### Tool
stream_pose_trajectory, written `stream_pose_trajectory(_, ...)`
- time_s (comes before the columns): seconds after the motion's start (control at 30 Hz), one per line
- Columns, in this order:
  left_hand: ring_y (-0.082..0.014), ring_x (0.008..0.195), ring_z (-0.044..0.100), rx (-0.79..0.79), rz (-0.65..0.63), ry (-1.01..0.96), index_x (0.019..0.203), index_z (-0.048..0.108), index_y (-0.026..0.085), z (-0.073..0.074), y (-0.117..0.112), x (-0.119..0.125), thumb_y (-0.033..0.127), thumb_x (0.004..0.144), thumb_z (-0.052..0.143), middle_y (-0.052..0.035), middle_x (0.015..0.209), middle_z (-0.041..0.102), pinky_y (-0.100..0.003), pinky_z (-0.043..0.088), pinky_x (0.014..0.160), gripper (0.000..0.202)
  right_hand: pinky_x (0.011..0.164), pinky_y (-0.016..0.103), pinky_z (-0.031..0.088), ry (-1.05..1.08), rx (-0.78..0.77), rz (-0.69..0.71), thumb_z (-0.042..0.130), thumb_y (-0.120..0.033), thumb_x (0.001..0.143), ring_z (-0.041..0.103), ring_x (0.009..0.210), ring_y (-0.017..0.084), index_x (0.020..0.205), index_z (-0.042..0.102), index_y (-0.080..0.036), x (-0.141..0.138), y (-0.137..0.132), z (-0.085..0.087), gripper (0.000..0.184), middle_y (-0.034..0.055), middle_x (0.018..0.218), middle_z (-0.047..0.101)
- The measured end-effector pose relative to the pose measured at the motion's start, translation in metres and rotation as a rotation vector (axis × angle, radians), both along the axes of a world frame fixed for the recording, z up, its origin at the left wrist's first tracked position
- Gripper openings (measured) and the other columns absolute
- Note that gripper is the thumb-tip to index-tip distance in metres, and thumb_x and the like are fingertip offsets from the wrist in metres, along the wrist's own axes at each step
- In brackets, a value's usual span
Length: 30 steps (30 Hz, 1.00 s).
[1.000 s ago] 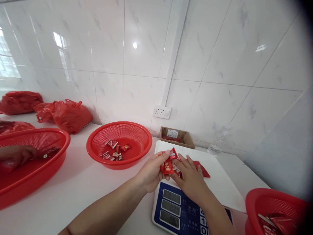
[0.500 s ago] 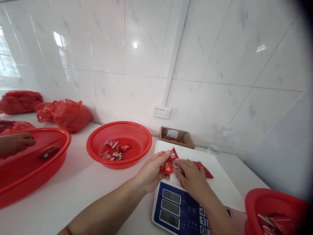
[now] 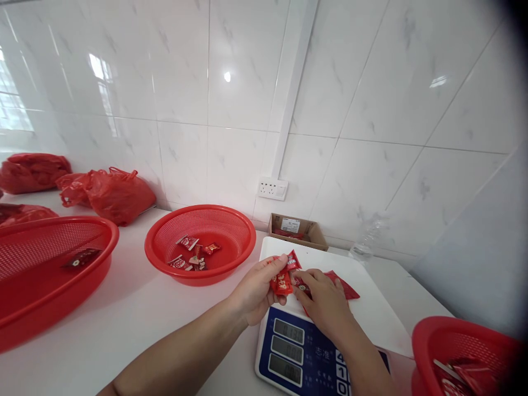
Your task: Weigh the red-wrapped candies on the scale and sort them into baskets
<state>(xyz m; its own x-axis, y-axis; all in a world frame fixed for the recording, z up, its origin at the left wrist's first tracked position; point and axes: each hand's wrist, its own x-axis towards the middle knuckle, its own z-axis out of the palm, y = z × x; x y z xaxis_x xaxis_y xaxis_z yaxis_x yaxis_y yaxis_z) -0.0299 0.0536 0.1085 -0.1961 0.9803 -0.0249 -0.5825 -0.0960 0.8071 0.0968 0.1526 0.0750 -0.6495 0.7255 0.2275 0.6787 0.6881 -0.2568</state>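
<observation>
In the head view, the hands are brought together above the scale (image 3: 379,316). Small red sweet packets (image 3: 282,283) are gripped between the thumb and fingers of the left hand (image 3: 260,283). The fingers of the right hand (image 3: 325,300) are curled over a dark-red wrapped piece (image 3: 302,284), though whether it is pinched or only covered cannot be told. A flat red packet (image 3: 345,286) is seen on the pan, partly hidden by the right hand. The step in hand is judged to be the sorting of packets at the scale; a light, separate hold on single pieces seems called for in the next move.

Several wrapped sweets (image 3: 188,242) are held in the middle basket (image 3: 220,211), and a dark packet (image 3: 84,257) in the left basket (image 3: 93,283). More packets (image 3: 474,377) are contained in the right basket (image 3: 427,335). Red contents are shown in the cardboard box (image 3: 318,240) behind the scale.
</observation>
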Motion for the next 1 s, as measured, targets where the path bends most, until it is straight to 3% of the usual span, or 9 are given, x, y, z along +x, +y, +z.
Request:
stream_pose_trajectory(0.3, -0.0067, 0.051, 0.05, -0.008, 0.006, 0.003, 0.08, 0.061, 0.014, 0.001, 0.0, 0.0, 0.052, 0.067, 0.073, 0.0002, 0.067, 0.059, -0.016, 0.038, 0.04, 0.042, 0.092, 0.045, 0.038, 0.031, 0.004, 0.013, 0.047, -0.036, 0.088, 0.058, 0.098, 0.028, 0.101, 0.066, -0.024, 0.001, 0.001, 0.004, 0.026, 0.0058, 0.095, 0.067)
stream_pose_trajectory(0.53, -0.0062, 0.051, 0.049, -0.014, 0.0, 0.006, 0.079, 0.06, 0.014, 0.001, 0.0, 0.0, 0.05, 0.068, 0.073, 0.0, 0.068, 0.058, -0.016, 0.037, 0.04, 0.041, 0.09, 0.042, 0.043, 0.064, -0.035, -0.186, 0.035, -0.039, 0.089, 0.058, 0.106, 0.029, 0.115, 0.062, -0.016, 0.031, 0.028, 0.004, 0.044, 0.0131, 0.117, 0.064)
stream_pose_trajectory(0.7, -0.0063, 0.049, 0.048, -0.023, 0.005, 0.007, 0.078, 0.06, 0.014, 0.0, 0.0, 0.001, 0.052, 0.066, 0.074, 0.0003, 0.067, 0.058, -0.017, 0.037, 0.04, 0.042, 0.086, 0.043, 0.046, 0.037, -0.109, -0.246, 0.035, -0.048, 0.088, 0.056, 0.111, 0.03, 0.119, 0.062, -0.019, 0.042, 0.034, 0.001, 0.05, 0.0113, 0.125, 0.061)
stream_pose_trajectory(0.87, -0.0066, 0.051, 0.049, -0.031, 0.01, 0.001, 0.079, 0.06, 0.014, 0.001, 0.0, 0.001, 0.051, 0.064, 0.076, 0.0005, 0.067, 0.058, -0.017, 0.037, 0.041, 0.043, 0.086, 0.04, 0.046, 0.052, -0.152, -0.258, 0.036, -0.052, 0.086, 0.056, 0.111, 0.028, 0.107, 0.066, -0.022, 0.038, 0.031, 0.005, 0.047, 0.0086, 0.123, 0.062)
stream_pose_trajectory(1.0, -0.0061, 0.05, 0.047, -0.031, 0.001, 0.003, 0.077, 0.059, 0.014, 0.002, 0.0, 0.002, 0.053, 0.061, 0.077, 0.0007, 0.066, 0.058, -0.017, 0.037, 0.04, 0.045, 0.077, 0.037, 0.047, 0.073, -0.168, -0.259, 0.035, -0.051, 0.087, 0.061, 0.099, 0.025, 0.09, 0.065, -0.024, 0.038, 0.032, 0.006, 0.04, 0.0076, 0.111, 0.065)
